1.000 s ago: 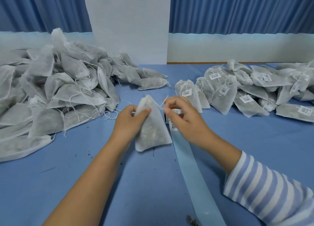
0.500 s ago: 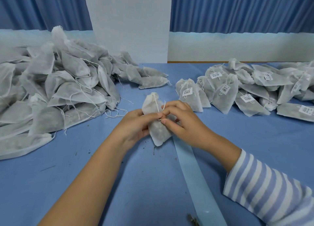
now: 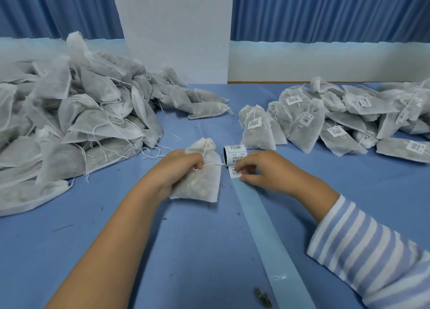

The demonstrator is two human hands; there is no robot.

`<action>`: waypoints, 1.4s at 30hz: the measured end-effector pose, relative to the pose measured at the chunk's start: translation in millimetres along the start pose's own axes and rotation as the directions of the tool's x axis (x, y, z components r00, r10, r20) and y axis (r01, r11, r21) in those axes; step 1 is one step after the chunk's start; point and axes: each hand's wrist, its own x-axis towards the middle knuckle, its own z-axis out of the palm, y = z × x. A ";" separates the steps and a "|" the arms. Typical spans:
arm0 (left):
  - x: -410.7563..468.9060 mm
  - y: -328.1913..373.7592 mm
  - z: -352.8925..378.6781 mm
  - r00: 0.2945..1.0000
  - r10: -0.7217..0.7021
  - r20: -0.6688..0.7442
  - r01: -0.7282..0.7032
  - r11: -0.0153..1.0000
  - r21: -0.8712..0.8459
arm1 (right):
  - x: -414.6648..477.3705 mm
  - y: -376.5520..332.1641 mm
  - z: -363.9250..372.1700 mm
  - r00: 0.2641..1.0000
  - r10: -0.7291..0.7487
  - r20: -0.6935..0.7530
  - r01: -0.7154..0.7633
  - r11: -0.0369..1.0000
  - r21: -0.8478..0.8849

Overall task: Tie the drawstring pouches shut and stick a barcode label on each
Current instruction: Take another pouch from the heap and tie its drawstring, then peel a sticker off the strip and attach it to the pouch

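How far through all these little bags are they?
Done: the right-hand heap of pouches, tied and carrying barcodes. In hand: the left hand holds a pouch, neck cinched, no label showing; the right hand pinches a barcode label on the strip beside the label roll. Left: the bigger left-hand heap, with no labels visible.
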 end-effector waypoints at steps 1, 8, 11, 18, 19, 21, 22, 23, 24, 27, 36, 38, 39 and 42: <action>1.1 -0.6 -1.6 1.000 -0.005 0.017 0.005 1.000 -0.010 | -0.1 0.0 -0.6 1.000 0.007 0.018 -0.007 1.000 -0.005; 4.7 -6.1 6.9 0.979 -0.035 0.200 0.046 0.998 -0.051 | -3.8 -5.1 -4.7 0.984 0.003 0.179 -0.016 0.997 0.071; 7.2 -8.5 11.3 0.970 -0.031 0.242 0.046 0.997 -0.056 | -5.6 -4.7 -7.0 0.978 -0.003 0.208 -0.018 0.995 0.098; 10.8 -11.1 8.9 0.964 -0.027 0.263 0.043 0.998 -0.053 | -4.6 0.3 -5.1 0.991 0.019 0.133 -0.036 0.992 0.122; 10.8 -11.1 8.8 0.964 -0.026 0.265 0.041 0.998 -0.049 | -4.3 0.8 -4.6 0.991 0.033 0.126 -0.047 0.993 0.111; 10.1 -10.5 9.2 0.962 -0.028 0.271 0.041 0.998 -0.044 | -3.7 1.5 -4.1 0.992 0.045 0.115 -0.054 0.996 0.071; 10.0 -10.4 9.6 0.960 -0.027 0.278 0.040 0.998 -0.041 | -3.5 1.5 -4.3 0.993 0.046 0.111 -0.051 0.997 0.049; 9.7 -10.5 9.6 0.958 -0.024 0.286 0.037 0.999 -0.039 | -3.6 1.3 -4.7 0.993 0.046 0.112 -0.050 0.998 0.034; 10.0 -10.8 10.1 0.955 -0.019 0.297 0.032 0.999 -0.039 | -3.8 1.1 -5.4 0.991 0.049 0.122 -0.052 0.998 0.022; 10.8 -11.2 11.3 0.950 -0.007 0.314 0.019 0.999 -0.036 | -5.0 -0.3 -7.0 0.987 0.051 0.155 -0.052 0.999 -0.001; 11.7 -10.1 11.1 0.931 -0.014 0.364 0.034 0.998 -0.048 | -7.4 -3.7 -3.8 0.994 0.080 0.074 -0.086 0.994 0.073; 11.1 -9.8 11.3 0.929 -0.023 0.370 0.046 0.997 -0.054 | -7.9 -3.6 -3.6 0.994 0.079 0.070 -0.084 0.994 0.075; 11.3 -9.7 11.4 0.928 -0.027 0.371 0.052 0.997 -0.058 | -8.0 -3.9 -3.6 0.995 0.078 0.068 -0.083 0.994 0.074; 12.2 -10.1 11.6 0.929 -0.035 0.368 0.058 0.997 -0.050 | -8.1 -5.7 -4.2 0.996 0.079 0.047 -0.083 0.993 0.088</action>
